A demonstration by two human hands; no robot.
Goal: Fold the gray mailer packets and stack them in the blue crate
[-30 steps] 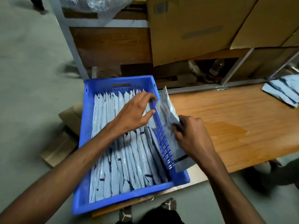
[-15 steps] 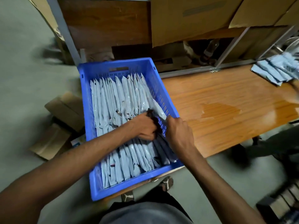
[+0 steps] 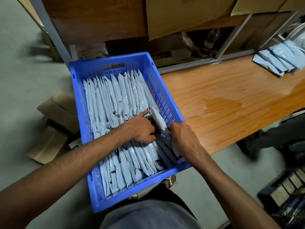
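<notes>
Packets fill the blue crate (image 3: pixel 113 63), standing on edge in a long row. One folded packet (image 3: pixel 158 121) sits at the right end, against the crate's right wall, its long side running front to back. It lies between both hands. The right hand (image 3: pixel 182 138) grips its near end. The left hand (image 3: pixel 142 129) pushes the row aside with one finger straight. More packets (image 3: pixel 279 61) wait far off on the desk (image 3: pixel 231 96).
</notes>
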